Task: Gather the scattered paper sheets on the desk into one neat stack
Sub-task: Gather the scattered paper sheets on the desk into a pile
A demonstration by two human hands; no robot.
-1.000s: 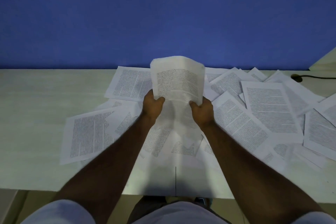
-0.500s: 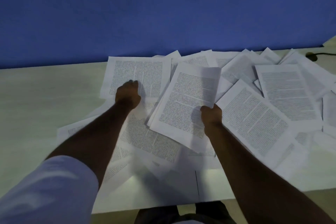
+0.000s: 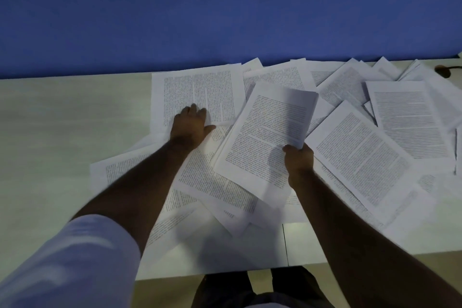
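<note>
Head view: the left hand, which gripped the stack a second ago, has let go and now presses flat, fingers spread, on a sheet at upper centre of the desk. The right hand alone pinches the stack's lower right corner at frame centre. Gathering looks barely begun: loose sheets lie scattered just right of that hand.

white sheets with black text, pale desk, blue wall
</note>
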